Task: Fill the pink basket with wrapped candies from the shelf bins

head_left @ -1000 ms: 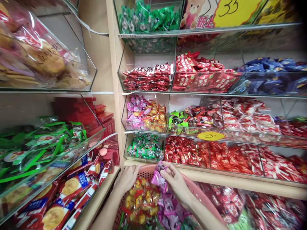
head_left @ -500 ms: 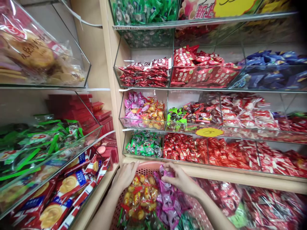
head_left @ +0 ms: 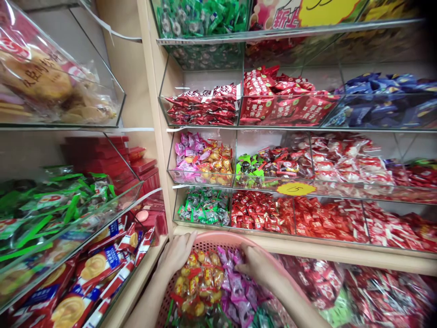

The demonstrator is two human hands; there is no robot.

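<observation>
A pink perforated plastic basket [head_left: 218,236] stands at the bottom centre, filled with wrapped candies. My left hand [head_left: 180,251] is on its left rim, fingers bent over the edge. Inside the basket, toward its right side, my right hand [head_left: 257,264] has its fingers curled against purple-wrapped candies [head_left: 239,284]; the fingertips are partly hidden. Gold candies in clear and red wrappers [head_left: 201,282] lie left of the purple ones. Green-wrapped pieces [head_left: 268,316] show at the bottom of the view.
Clear shelf bins [head_left: 201,177] of sorted candies rise in front, with a yellow price tag [head_left: 296,188]. Biscuit packs [head_left: 95,266] fill a bin at left, beside a wooden post [head_left: 150,91]. Bagged red candies [head_left: 317,278] lie right of the basket.
My right hand has moved down into the basket, and the purple candies near its fingers sit lower. More of the basket's far rim shows. My left hand stays on the rim.
</observation>
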